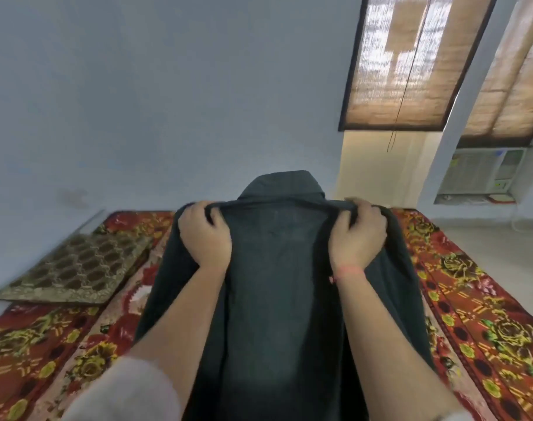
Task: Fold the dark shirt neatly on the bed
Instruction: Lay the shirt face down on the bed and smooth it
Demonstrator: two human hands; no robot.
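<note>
**Two hands lift the dark shirt over the bed**

Two hands of ours hold one garment up in front of the camera, and we read the scene from left to right.

At the far left a flat brown-and-gold patterned cushion cover [73, 268] lies on the bed [478, 314], near the pale wall. Beneath it and across the whole lower view spreads the bed's red floral blanket [46, 344], with yellow blossoms and dark dots.

Next comes our left arm in a pale sleeve [122, 390]. Our left hand [206, 235] is curled closed, gripping a bunch of cloth at the upper left edge of the dark shirt [277, 299].

In the middle we see the shirt itself, dark grey-green, held above the blanket and hanging down between our forearms toward the bottom of the view. Its collar end [285, 185] pokes up past the line between our fists. The side edges drape outward beyond both arms; we cannot tell whether the lower hem touches the bed.

Then our right hand [358, 235], fingers likewise clenched on cloth, holds the upper right edge at the same height as the left. A thin pink thread band [349, 271] circles that wrist.

Farther right, on the wall, hang two woven window blinds [411, 62], and below the second sits a window air conditioner [484, 170].
</note>
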